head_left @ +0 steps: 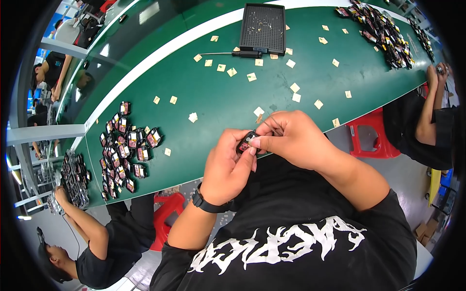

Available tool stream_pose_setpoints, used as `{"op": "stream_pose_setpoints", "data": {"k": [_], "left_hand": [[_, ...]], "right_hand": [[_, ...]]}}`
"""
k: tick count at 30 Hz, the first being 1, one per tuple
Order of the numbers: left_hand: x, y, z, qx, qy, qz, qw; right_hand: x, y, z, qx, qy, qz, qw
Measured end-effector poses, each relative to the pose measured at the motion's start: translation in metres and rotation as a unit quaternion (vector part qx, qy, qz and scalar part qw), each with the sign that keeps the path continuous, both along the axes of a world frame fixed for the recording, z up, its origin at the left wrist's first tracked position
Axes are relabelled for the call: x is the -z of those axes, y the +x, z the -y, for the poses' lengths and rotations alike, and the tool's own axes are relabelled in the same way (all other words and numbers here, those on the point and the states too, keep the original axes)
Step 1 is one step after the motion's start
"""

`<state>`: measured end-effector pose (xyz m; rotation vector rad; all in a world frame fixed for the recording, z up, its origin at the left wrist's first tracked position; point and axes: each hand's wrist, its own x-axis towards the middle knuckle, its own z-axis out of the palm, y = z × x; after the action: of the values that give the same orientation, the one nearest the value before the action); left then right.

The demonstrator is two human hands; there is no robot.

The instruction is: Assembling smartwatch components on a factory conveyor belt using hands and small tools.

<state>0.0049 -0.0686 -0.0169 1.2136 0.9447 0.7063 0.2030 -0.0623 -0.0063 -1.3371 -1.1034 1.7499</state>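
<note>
Close to my body, over the near table edge, my left hand (227, 165) holds a small black-cased device (245, 144) with a reddish inner face turned up. The fingertips of my right hand (291, 140) meet it from the other side, thumb and finger pinched at its upper edge. A thin metal tool that looks like tweezers (276, 124) sticks out from between the right hand's fingers; its tips are hidden. Just beyond the hands, a pale square sticker (258, 111) lies on the green table (218, 92).
Many similar devices (119, 150) are heaped at the left, with another big pile (383, 36) at the far right. A black perforated tray (262, 26) stands at the back, a screwdriver (247, 54) before it. Pale squares lie scattered. Co-workers sit at both sides, near red stools (371, 136).
</note>
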Motion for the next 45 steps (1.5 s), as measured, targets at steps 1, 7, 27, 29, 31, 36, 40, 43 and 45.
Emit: {"op": "stream_pose_setpoints", "data": {"k": [1,7,27,29,31,36,40,43,45], "left_hand": [[-0.002,0.000,-0.001,-0.003,-0.002,-0.001,1.000],[-0.018,-0.004,-0.001,-0.009,-0.084,0.038,0.996],[-0.055,-0.030,0.006,0.012,-0.022,-0.030,0.999],[-0.045,-0.052,0.005,-0.046,0.000,-0.051,0.998],[-0.038,-0.077,-0.003,-0.122,0.092,-0.155,0.976],[-0.046,-0.164,-0.034,-0.326,0.219,-0.335,0.856],[-0.030,-0.230,-0.053,-0.354,0.250,-0.422,0.797],[-0.036,-0.246,-0.060,-0.305,0.255,-0.549,0.735],[-0.045,-0.239,-0.054,-0.329,0.300,-0.582,0.680]], "right_hand": [[-0.002,0.000,-0.001,-0.006,0.002,0.007,1.000],[-0.010,0.005,-0.001,-0.025,0.004,-0.051,0.998],[-0.029,0.027,0.009,-0.075,0.242,0.094,0.963],[-0.029,0.046,0.010,0.038,0.210,0.180,0.960],[-0.019,0.098,0.009,0.126,0.273,0.357,0.884],[0.011,0.213,0.021,0.221,0.277,0.469,0.809],[0.008,0.219,0.029,0.224,0.240,0.461,0.824],[-0.013,0.206,0.043,0.115,0.254,0.353,0.893],[-0.062,0.175,0.056,-0.079,0.370,0.236,0.895]]}}
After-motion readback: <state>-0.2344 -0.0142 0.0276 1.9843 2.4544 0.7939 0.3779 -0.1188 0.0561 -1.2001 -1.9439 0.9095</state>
